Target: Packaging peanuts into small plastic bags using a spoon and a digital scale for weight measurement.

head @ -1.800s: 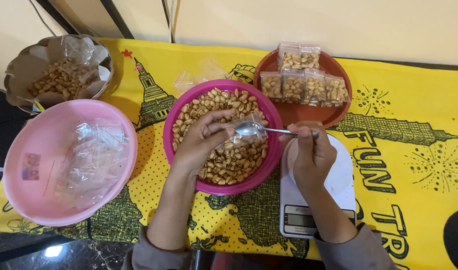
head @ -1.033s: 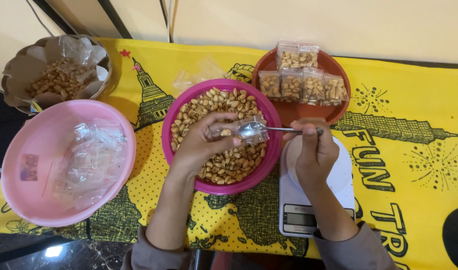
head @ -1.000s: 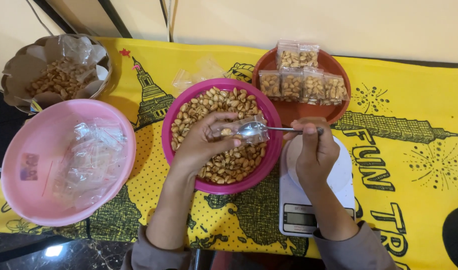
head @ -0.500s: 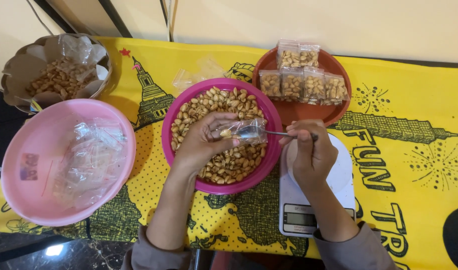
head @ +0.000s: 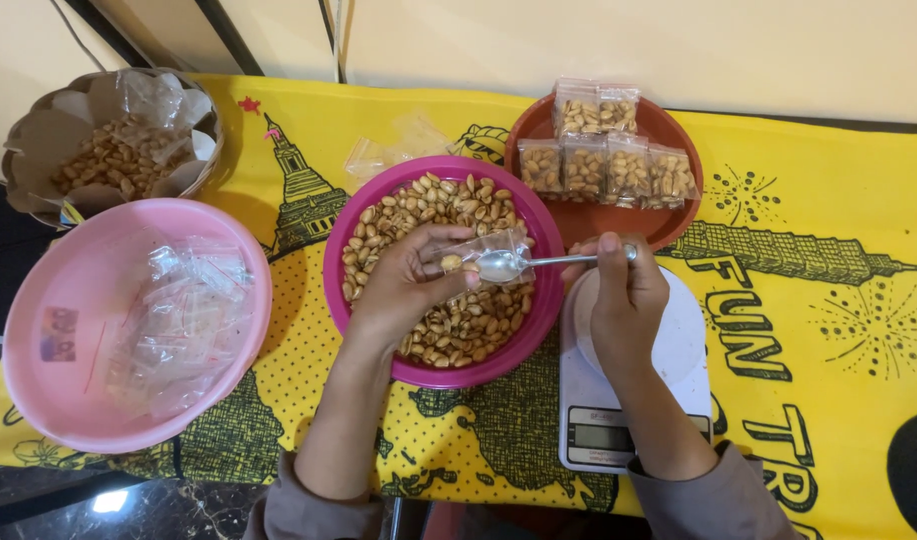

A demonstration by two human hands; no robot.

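My left hand [head: 404, 285] holds a small clear plastic bag [head: 484, 255] with a few peanuts in it, above the magenta bowl [head: 544, 300] full of roasted peanuts [head: 449, 325]. My right hand [head: 624, 300] grips the handle of a metal spoon [head: 524, 263]. The spoon's bowl rests at the mouth of the bag. My right hand hovers over a white kitchen scale [head: 679, 370] standing right of the magenta bowl.
A red-brown plate [head: 604, 225] with several filled peanut bags [head: 609, 160] sits behind the scale. A pink basin [head: 49, 300] of empty clear bags is at the left, a paper-lined basket [head: 39, 140] of peanuts behind it. A yellow printed cloth [head: 829, 200] covers the table.
The spoon has stayed at the bag's mouth, tilting and shifting slightly as my right hand turned. A few peanuts now lie in the bag. My left hand barely moved.
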